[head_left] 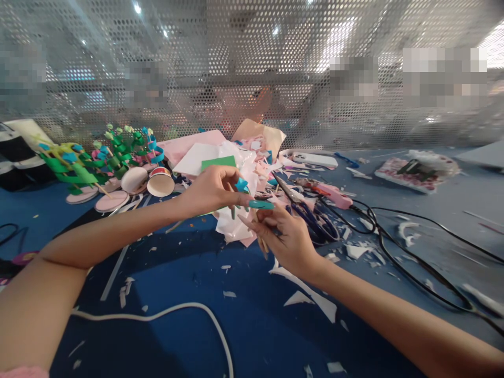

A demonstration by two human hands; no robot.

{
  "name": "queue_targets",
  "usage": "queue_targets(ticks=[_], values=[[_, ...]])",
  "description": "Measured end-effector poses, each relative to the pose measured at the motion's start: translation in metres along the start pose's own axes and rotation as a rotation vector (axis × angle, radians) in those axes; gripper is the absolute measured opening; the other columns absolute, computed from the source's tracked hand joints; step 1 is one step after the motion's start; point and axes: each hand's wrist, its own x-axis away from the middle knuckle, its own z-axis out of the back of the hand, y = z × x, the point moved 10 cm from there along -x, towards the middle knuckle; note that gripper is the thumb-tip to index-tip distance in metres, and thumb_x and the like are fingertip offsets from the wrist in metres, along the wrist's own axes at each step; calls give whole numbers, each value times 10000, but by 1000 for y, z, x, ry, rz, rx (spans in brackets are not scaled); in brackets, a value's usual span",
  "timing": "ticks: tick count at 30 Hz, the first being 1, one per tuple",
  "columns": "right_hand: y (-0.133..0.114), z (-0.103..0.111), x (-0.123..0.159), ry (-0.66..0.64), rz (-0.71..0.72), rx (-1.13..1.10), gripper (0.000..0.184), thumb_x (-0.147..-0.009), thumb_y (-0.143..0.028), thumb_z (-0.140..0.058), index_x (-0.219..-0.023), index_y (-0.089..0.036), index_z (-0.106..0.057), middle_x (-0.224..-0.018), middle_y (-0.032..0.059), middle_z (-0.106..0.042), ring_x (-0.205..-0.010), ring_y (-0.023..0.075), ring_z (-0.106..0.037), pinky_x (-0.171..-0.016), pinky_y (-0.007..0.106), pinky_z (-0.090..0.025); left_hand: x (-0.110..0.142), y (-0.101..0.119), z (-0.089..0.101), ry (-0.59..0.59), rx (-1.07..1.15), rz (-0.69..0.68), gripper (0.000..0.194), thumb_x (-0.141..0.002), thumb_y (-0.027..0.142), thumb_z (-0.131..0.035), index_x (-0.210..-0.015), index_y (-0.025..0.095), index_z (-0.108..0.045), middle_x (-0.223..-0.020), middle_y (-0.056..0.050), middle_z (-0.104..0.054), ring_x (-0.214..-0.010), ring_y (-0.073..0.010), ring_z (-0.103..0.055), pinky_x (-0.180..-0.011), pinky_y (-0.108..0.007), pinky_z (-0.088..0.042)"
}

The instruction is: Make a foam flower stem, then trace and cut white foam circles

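Note:
My left hand reaches in from the left, its fingers pinched round a small blue paper piece with a teal strip sticking out to the right. My right hand comes in from the right just below it, fingers curled round a thin wooden stick that points down and towards me. The two hands nearly touch over a pile of white and pink paper scraps on the blue table.
Finished green and blue paper trees on sticks stand at the left beside paper cups. Scissors, a pink glue gun with black cable, a white cable, a phone and paper offcuts lie around. A perforated metal screen closes the back.

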Motion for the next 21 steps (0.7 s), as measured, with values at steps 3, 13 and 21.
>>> queue_targets(ticks=[3, 13, 21], values=[[4, 0, 0, 10, -11, -63, 197, -845, -351, -506, -754, -222, -387, -418, -85, -497, -313, 92, -493, -366, 202, -370, 0, 6, 6, 57, -11, -67, 492, -498, 331, -800, -886, 129, -575, -827, -55, -644, -680, -121, -592, -539, -195, -456], [22, 9, -7, 85, -71, -88, 258, -852, -408, -494, -719, -223, -374, -388, -82, -479, -283, 102, -471, -339, 217, -340, 25, 40, 54, 503, 195, -411, 391, -584, 195, -777, -945, 237, -634, -1159, -38, -559, -1144, -204, -496, -884, -278, -466], [35, 12, -12, 96, -149, -126, 321, -822, -478, -517, -698, -223, -368, -405, -90, -464, -287, 92, -453, -324, 216, -340, 1, 20, 87, 559, 260, -312, 69, -630, 135, -727, -655, 175, -677, -641, 21, -648, -599, -72, -598, -633, -202, -516]])
